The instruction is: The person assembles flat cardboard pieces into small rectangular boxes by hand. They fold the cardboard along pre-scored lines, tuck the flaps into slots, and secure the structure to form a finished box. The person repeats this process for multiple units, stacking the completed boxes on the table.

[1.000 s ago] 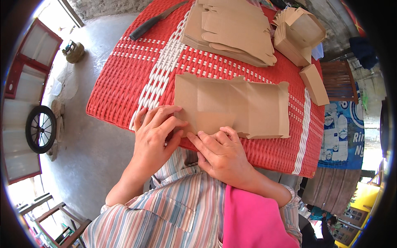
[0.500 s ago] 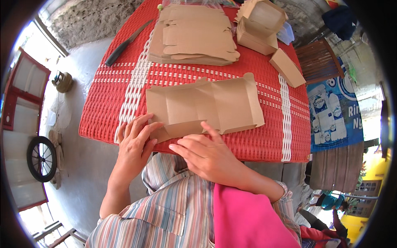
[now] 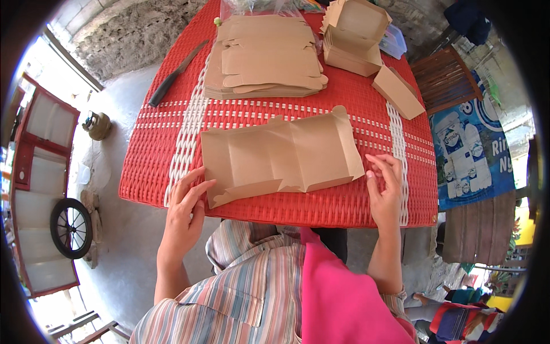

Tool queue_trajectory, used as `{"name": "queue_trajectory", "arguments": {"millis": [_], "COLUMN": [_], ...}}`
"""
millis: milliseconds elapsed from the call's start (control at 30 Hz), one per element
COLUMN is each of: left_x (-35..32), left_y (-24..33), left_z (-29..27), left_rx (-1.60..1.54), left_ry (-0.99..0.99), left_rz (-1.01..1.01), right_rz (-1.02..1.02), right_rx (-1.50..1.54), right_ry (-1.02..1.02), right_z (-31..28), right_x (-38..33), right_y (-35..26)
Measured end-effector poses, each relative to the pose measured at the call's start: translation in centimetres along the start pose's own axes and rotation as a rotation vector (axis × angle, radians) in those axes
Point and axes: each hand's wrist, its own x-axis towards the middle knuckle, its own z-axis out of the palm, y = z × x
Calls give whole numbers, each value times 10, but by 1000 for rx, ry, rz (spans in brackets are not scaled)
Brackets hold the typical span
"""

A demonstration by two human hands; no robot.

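Observation:
A flat, creased brown cardboard box blank (image 3: 281,155) lies unfolded on the red woven table (image 3: 355,209) in front of me. My left hand (image 3: 186,206) rests at the table's near edge, fingers spread, its fingertips touching the blank's lower left corner. My right hand (image 3: 385,189) lies open on the table just right of the blank's right edge, fingers apart, holding nothing.
A stack of flat brown blanks (image 3: 266,57) lies further back. Folded brown boxes (image 3: 355,34) stand at the back right, with one more box (image 3: 398,92) beside them. A dark knife (image 3: 175,74) lies at the back left. A wheel (image 3: 70,228) stands on the floor at left.
Both hands have left the blank's near edge and moved apart to its left and right ends. The blank now lies flat and fully spread out.

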Motion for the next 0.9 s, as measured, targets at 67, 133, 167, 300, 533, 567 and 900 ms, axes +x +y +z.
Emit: {"name": "queue_trajectory", "arguments": {"millis": [67,133,167,300,533,567,900], "left_x": [3,3,4,5,6,6,21], "left_y": [-1,-1,-1,15,38,39,53], "left_z": [3,6,8,20,52,56,49], "left_rx": [-38,-53,-62,153,130,124,136], "left_ry": [19,3,-7,70,-77,-83,-273], "left_rz": [7,22,31,256,517,525,519], "right_rz": [-7,-51,-78,-131,-176,-219,25], "right_rx": [-4,-44,-23,158,186,182,326], "right_ry": [46,165,157,16,-430,-405,-397], "right_z": [-1,1,1,4,32,38,31], "right_x": [-2,-4,-6,-16,-18,-18,-28], "right_y": [4,-2,-8,-41,-62,-61,-61]}}
